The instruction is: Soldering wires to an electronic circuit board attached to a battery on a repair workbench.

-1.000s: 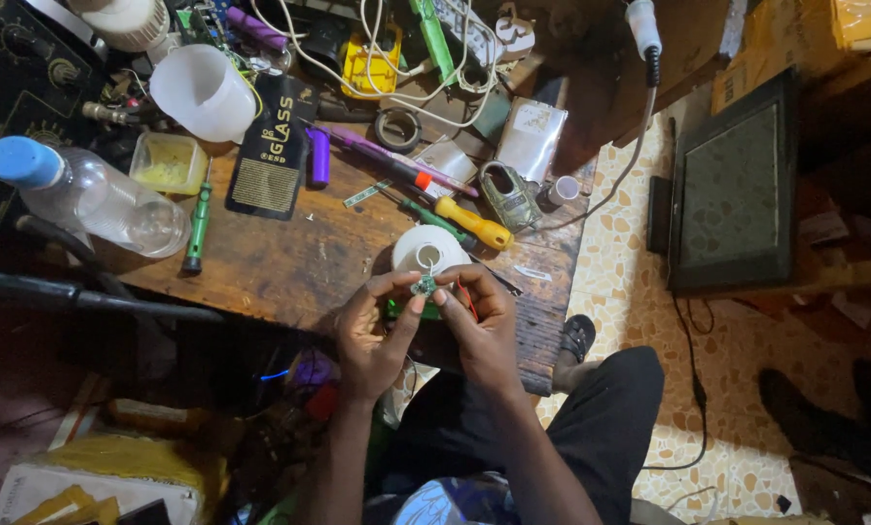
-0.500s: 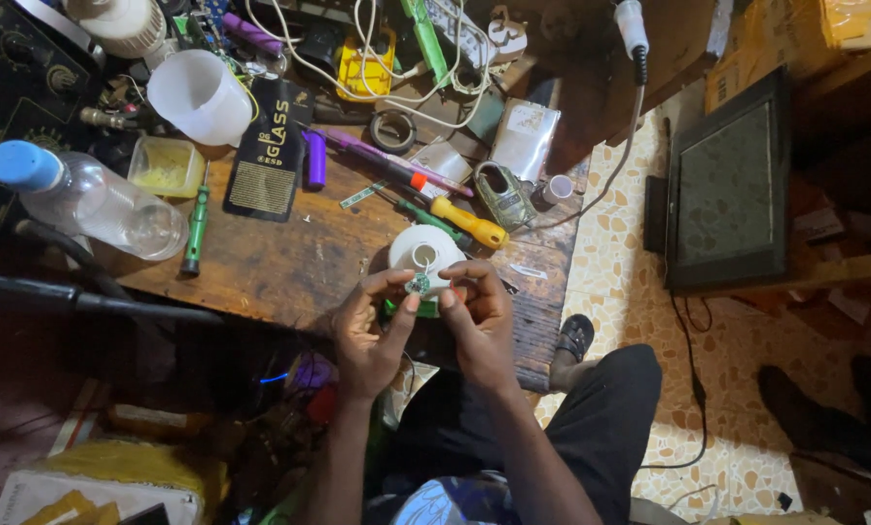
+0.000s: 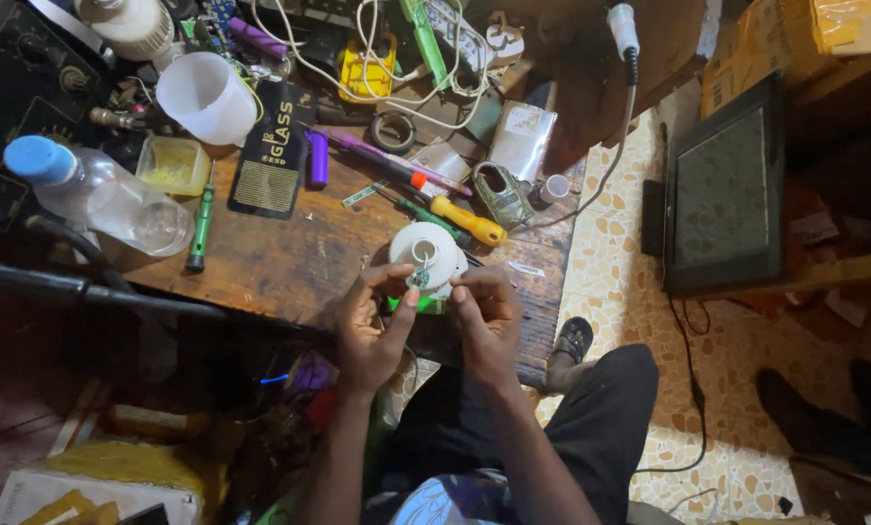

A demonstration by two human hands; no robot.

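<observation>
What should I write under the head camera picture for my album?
Two hands, left hand and right hand, pinch a tiny part above a cluttered wooden workbench.

The small part (image 3: 419,279) pinched between the left hand (image 3: 369,326) and the right hand (image 3: 486,316) is too tiny to identify, and fingertips cover its edges. Behind it, the white round housing (image 3: 426,251) is partly masked by both hands. A green piece (image 3: 411,304) below shows only as a sliver. The black box (image 3: 17,78) and white bottle (image 3: 124,21) run off the top edge. The space under the counter (image 3: 309,262) is too dark to read.
</observation>
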